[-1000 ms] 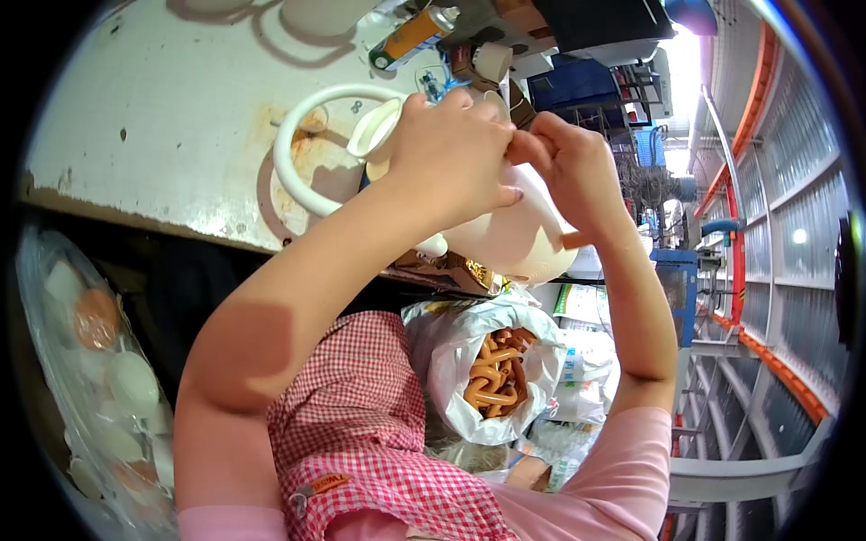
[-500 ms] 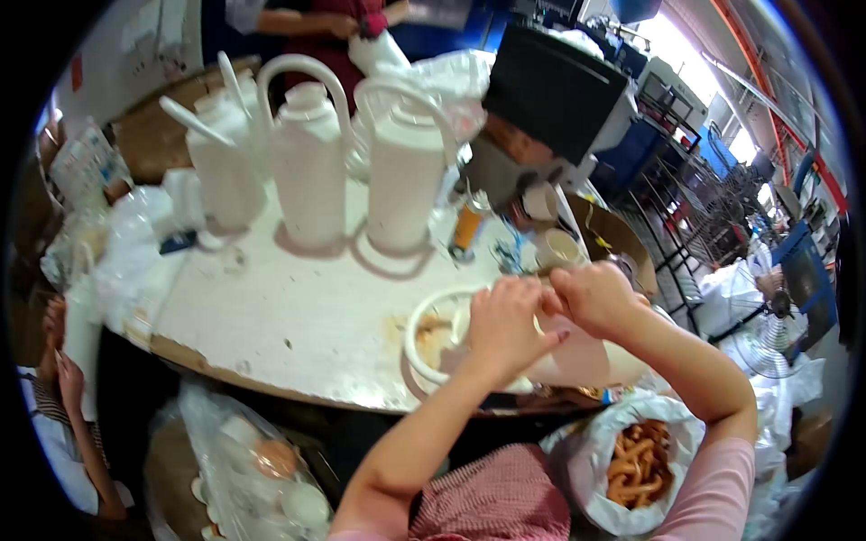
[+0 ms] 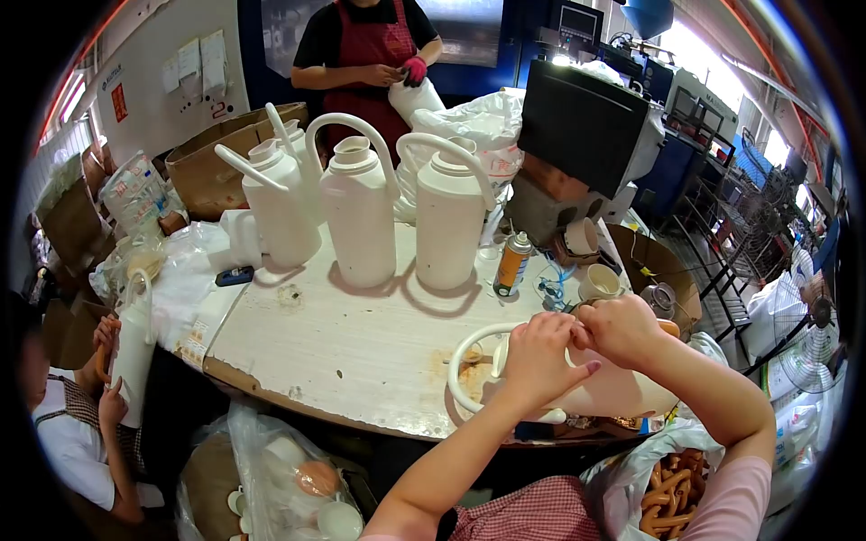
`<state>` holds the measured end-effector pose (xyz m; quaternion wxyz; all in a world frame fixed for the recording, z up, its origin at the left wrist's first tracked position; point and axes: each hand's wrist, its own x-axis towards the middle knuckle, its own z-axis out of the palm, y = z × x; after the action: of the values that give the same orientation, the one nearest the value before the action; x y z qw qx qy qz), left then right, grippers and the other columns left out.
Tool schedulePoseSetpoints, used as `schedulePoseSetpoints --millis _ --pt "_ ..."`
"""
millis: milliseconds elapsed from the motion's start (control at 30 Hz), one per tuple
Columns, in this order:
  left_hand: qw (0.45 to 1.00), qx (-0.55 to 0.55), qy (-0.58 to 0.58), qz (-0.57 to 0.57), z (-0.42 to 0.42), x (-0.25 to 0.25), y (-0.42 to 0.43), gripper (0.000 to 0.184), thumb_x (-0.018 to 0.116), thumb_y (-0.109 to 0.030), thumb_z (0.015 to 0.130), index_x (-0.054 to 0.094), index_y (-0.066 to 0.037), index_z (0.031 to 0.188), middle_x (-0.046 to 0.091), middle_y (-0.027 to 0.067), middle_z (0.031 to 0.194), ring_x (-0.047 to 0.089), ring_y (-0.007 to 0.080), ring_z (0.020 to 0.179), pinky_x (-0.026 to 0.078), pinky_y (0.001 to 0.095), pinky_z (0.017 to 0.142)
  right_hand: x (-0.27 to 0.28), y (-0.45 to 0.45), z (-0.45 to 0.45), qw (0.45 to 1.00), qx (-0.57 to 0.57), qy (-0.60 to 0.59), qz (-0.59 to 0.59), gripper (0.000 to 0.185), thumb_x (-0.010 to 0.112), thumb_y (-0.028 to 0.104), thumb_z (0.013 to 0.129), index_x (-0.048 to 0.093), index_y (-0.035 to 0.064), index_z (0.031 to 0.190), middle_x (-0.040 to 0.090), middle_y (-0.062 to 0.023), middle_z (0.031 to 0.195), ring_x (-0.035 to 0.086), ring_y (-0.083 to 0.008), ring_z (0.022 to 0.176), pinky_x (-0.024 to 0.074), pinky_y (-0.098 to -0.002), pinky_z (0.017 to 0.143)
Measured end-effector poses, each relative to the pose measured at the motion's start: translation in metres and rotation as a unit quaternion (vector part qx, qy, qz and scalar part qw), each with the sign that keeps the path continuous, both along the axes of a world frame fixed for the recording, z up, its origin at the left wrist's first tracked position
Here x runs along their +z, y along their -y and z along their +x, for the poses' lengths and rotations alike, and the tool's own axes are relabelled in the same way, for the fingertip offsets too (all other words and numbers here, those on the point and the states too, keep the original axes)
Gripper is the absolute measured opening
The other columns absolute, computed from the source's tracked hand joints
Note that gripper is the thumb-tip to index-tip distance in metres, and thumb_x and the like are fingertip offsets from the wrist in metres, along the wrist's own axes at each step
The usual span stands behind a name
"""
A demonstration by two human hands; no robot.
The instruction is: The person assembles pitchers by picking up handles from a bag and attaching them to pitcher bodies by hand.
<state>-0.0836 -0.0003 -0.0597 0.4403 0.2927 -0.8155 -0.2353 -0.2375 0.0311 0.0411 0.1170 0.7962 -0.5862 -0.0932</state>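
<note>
A white plastic jug lies on its side at the table's front edge, its hooped white handle pointing left. My left hand is over the jug's neck end, fingers bent around it and thumb stretched to the right. Against it, my right hand is closed in a fist-like pinch above the jug; what its fingers hold is hidden. An orange-brown piece shows just behind my right wrist. Both hands cover part of the jug.
Several upright white jugs stand at the back, beside a spray can and a beige cup. A bag of orange-brown curved handles is below right. One co-worker stands opposite; another sits left with a jug.
The view has tilted up, so the table and jugs appear lower and farther right. My hands stay together over the lying jug in nearly the same pose.
</note>
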Motion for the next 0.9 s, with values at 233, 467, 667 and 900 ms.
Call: schedulePoseSetpoints --millis 233,467,667,900 --pt "1.0 -0.016 0.004 -0.002 0.0 0.001 0.003 0.038 0.086 -0.039 0.069 0.062 -0.014 0.084 0.067 0.0024 0.114 0.059 0.0258 0.118 0.044 0.0451 0.097 -0.006 0.0 -0.003 1.0 0.003 0.002 -0.027 0.023 0.059 0.033 0.091 0.068 0.0123 0.085 0.071 -0.0073 0.073 0.072 -0.026 0.07 0.0546 -0.0404 0.062" --pt "0.999 -0.024 0.038 -0.017 -0.004 0.003 0.002 0.042 0.086 -0.04 0.069 0.067 -0.013 0.095 0.067 0.0043 0.118 0.06 0.0265 0.116 0.045 0.0441 0.098 -0.004 -0.019 -0.007 0.982 0.02 0.146 -0.114 0.02 0.067 0.029 0.086 0.066 0.0104 0.096 0.07 -0.0099 0.093 0.069 -0.0294 0.087 0.053 -0.0426 0.073" --pt "0.992 0.012 0.057 -0.108 -0.005 0.002 0.006 0.058 0.085 -0.039 0.071 0.066 -0.006 0.115 0.068 0.0068 0.119 0.061 0.0275 0.116 0.046 0.0441 0.097 -0.077 -0.114 -0.078 0.786 -0.183 0.375 -0.457 0.053 0.072 0.015 0.087 0.046 0.0001 0.131 0.05 -0.0171 0.123 0.051 -0.0324 0.116 0.0419 -0.0413 0.104" --pt "0.982 -0.116 -0.034 0.147 -0.045 0.045 -0.012 0.035 0.08 -0.018 0.084 0.066 -0.001 0.111 0.07 0.0056 0.095 0.064 0.0121 0.078 0.051 0.0264 0.071 -0.095 -0.14 -0.1 0.752 -0.236 0.405 -0.463 0.048 0.07 0.021 0.092 0.049 -0.0008 0.129 0.054 -0.0172 0.119 0.052 -0.0301 0.111 0.0431 -0.0391 0.096"
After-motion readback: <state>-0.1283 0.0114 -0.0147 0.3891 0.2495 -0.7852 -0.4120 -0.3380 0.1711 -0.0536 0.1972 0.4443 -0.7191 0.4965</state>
